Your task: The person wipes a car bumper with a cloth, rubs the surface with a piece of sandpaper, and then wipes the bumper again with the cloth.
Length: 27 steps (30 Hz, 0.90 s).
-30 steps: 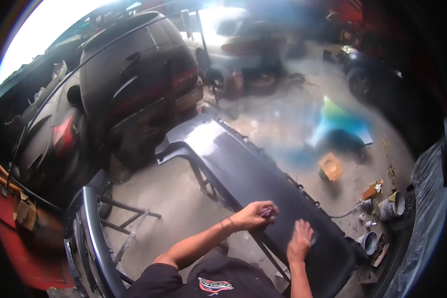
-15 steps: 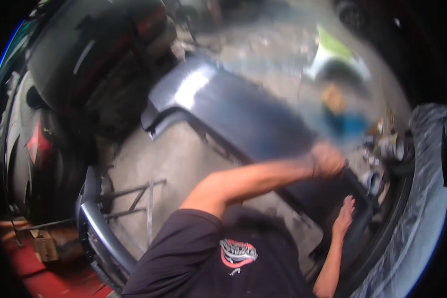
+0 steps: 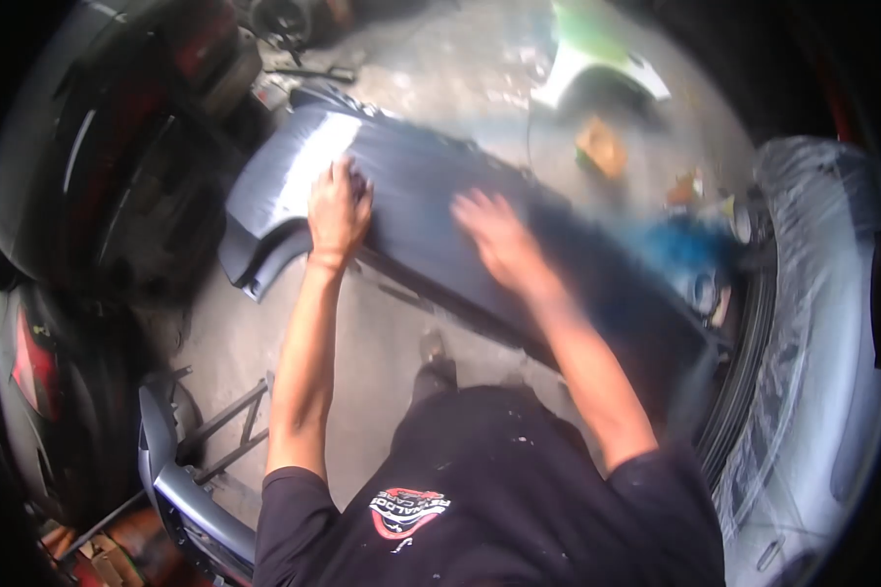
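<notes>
A long dark grey car fender (image 3: 421,186) lies slantwise in front of me, its wheel-arch cutout at the left end. Over the bright reflection near that end is my left hand (image 3: 335,217), its fingers curled around a small dark object (image 3: 360,186) that I cannot make out. My right hand (image 3: 499,240) is over the middle of the fender, palm down, fingers stretched out and slightly blurred, with nothing in it.
Plastic film covers a light grey body panel (image 3: 793,323) on my right. A green and white fender (image 3: 607,73) sits on the floor beyond. Dark car parts (image 3: 88,284) crowd the left, near a grey bumper (image 3: 191,509) and a metal stand (image 3: 235,435).
My left hand has swung from the fender's right part to its left end. My right hand has moved left from the right end to the middle. The view has shifted too.
</notes>
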Tool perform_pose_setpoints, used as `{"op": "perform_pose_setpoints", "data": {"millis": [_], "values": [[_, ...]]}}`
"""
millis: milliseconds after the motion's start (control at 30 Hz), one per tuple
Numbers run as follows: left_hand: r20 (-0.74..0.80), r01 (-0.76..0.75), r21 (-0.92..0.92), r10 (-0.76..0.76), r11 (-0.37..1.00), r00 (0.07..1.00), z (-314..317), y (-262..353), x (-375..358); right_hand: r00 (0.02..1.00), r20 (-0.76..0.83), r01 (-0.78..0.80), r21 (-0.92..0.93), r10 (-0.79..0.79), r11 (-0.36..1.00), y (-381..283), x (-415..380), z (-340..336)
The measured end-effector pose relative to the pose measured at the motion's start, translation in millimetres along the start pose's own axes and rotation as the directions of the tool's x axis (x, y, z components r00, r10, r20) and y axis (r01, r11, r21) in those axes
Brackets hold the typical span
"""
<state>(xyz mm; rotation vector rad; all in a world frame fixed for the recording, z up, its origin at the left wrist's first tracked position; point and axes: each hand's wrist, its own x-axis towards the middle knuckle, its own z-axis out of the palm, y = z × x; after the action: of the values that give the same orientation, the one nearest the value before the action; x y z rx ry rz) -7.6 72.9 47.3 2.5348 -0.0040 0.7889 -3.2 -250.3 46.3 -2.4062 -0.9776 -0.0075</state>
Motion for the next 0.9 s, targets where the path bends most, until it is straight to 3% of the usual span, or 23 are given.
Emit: {"op": "perform_pose_setpoints", "data": {"millis": [33, 67, 133, 167, 200, 267, 333, 400, 467, 567, 633, 733, 767, 867, 900], "values": [[-0.006, -0.013, 0.142, 0.014, 0.99, 1.0, -11, -17, -7, 0.99, 0.059, -0.122, -0.044, 0.124, 0.992, 0, -35, -25], [-0.009, 0.005, 0.067, -0.004, 0.998, 1.0, -12, -38, -12, 0.978, 0.113, -0.158, -0.152, 0.176, 0.976, 17, -77, -41], [-0.176, 0.03, -0.034, -0.035, 0.999, 0.984, -2, -54, -31, 0.969, 0.103, -0.204, -0.177, 0.224, 0.963, 7, -159, -104], [-0.117, 0.151, -0.088, -0.161, 0.985, 0.98, 17, -71, -45, 0.959, 0.102, -0.244, -0.166, 0.263, 0.955, 5, -193, -125], [-0.188, 0.236, -0.156, -0.263, 0.959, 0.946, 22, -62, -44, 0.945, 0.129, -0.268, -0.226, 0.301, 0.937, 15, -227, -133], [-0.264, 0.403, -0.064, -0.405, 0.913, 0.876, 33, -50, -28, 0.939, 0.13, -0.289, -0.203, 0.318, 0.935, 31, -239, -126], [-0.225, 0.511, -0.161, -0.536, 0.844, 0.814, 35, -48, -23, 0.962, 0.175, -0.185, -0.136, 0.208, 0.973, 18, -154, -100], [-0.285, 0.494, -0.118, -0.506, 0.862, 0.814, 28, -43, -22, 0.974, 0.226, 0.025, -0.068, -0.009, 0.997, -1, -30, -55], [-0.313, 0.463, -0.075, -0.462, 0.883, 0.83, 21, -40, -18, 0.959, 0.171, 0.233, -0.03, -0.225, 0.972, -18, 99, 5], [-0.274, 0.478, -0.132, -0.495, 0.869, 0.824, 23, -36, -18, 0.942, 0.106, 0.326, -0.051, -0.319, 0.944, -19, 251, 123], [-0.287, 0.487, -0.109, -0.496, 0.867, 0.82, 25, -36, -20, 0.93, 0.296, 0.257, -0.099, -0.218, 0.961, -38, 314, 146], [-0.234, 0.534, -0.066, -0.533, 0.843, 0.813, 23, -36, -21, 0.922, 0.309, 0.284, -0.13, -0.233, 0.95, -47, 292, 125], [-0.236, 0.533, -0.065, -0.532, 0.844, 0.813, 23, -37, -20, 0.934, 0.223, 0.295, -0.048, -0.278, 0.954, -36, 254, 112], [-0.233, 0.517, -0.088, -0.522, 0.852, 0.821, 28, -43, -22, 0.919, 0.356, 0.181, -0.006, -0.167, 0.983, -30, 112, 10], [-0.252, 0.511, -0.076, -0.512, 0.856, 0.821, 32, -46, -22, 0.942, 0.271, 0.194, 0.048, -0.199, 0.98, -9, 48, -15]]}}
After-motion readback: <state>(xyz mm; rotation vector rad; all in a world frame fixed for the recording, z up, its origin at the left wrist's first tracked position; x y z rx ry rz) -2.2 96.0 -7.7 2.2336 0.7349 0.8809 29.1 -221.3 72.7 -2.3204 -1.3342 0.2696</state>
